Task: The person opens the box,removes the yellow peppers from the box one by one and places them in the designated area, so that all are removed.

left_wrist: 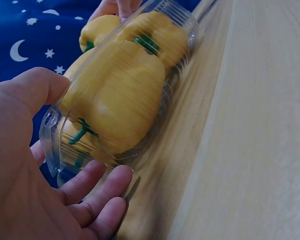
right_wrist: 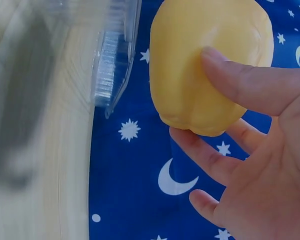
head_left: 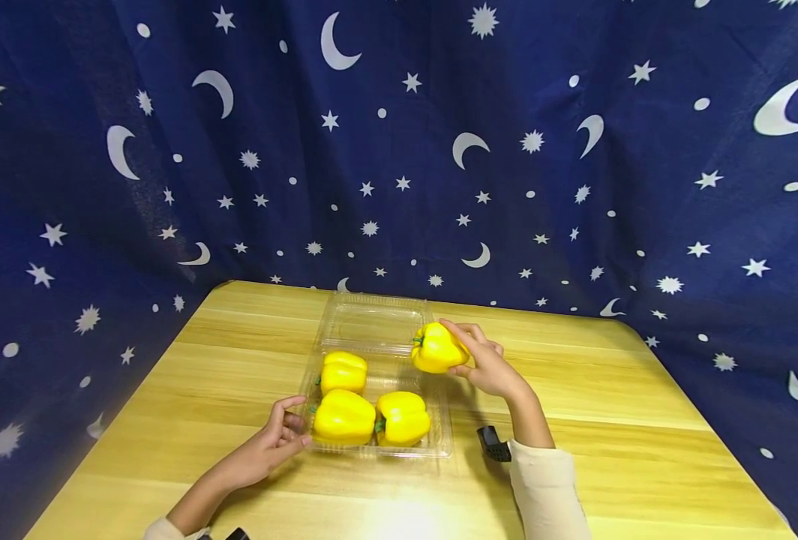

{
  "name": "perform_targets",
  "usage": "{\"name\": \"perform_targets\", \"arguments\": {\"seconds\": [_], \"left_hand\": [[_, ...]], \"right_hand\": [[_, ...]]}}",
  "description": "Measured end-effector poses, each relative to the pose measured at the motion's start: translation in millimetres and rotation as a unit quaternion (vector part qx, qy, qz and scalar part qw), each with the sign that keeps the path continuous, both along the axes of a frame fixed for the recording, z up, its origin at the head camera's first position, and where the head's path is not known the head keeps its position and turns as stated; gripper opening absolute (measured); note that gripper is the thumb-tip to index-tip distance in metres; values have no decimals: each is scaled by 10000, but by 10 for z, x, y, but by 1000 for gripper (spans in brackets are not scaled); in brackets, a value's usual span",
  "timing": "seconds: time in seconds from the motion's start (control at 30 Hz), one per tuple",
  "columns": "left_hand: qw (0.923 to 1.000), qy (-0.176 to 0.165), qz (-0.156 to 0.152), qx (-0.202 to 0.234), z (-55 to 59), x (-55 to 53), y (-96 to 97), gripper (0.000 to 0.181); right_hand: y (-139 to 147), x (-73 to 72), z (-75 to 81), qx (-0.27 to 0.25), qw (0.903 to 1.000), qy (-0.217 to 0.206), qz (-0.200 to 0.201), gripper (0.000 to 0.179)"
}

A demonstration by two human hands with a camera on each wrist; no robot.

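Note:
My right hand (head_left: 485, 366) grips a yellow bell pepper (head_left: 437, 348) over the right side of a clear plastic container (head_left: 445, 420). Its thumb presses one side of the pepper in the right wrist view, while another fingertip meets the pepper's lower end. Three more yellow peppers sit in the container: one at the back left (head_left: 343, 372), a larger one at the front left (head_left: 343, 418), and one at the front right (head_left: 403, 418). My left hand (head_left: 267, 447) is at the container's left side, thumb and relaxed fingers spread along its wall.
The container's hinged lid (head_left: 372, 324) lies folded back toward the far edge of the wooden table (head_left: 615, 420). Behind the table hangs a dark blue curtain (head_left: 412, 187) with moons and stars. A black wrist-camera piece (head_left: 493, 444) shows beside the right forearm.

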State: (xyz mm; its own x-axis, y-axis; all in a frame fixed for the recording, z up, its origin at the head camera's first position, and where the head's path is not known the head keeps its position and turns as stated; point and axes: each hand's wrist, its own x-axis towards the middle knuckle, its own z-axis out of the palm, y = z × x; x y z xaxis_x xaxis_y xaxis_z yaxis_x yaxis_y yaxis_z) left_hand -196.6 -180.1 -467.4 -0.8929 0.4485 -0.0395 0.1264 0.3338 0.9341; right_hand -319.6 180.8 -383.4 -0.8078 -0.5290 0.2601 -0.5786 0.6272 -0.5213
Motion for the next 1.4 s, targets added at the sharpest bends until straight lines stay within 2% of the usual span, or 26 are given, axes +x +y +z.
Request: {"name": "perform_targets", "arguments": {"seconds": [0.4,0.73,0.97,1.17,1.4], "left_hand": [[9999,58,-14,-108,16,12,-5,61],[10000,60,-31,-62,29,13,-6,61],[10000,52,-46,1,31,11,1,60],[9999,129,-39,-44,25,-1,-1,60],[10000,-6,0,24,14,1,1,61]], "right_hand": [[204,-47,0,64,9996,-18,-263,77],[382,-148,-136,190,9981,-200,-542,77],[437,-205,-269,461,9944,-449,-836,76],[438,-220,-325,469,9940,-491,-857,77],[434,-243,-351,529,9924,-736,-833,76]]}}
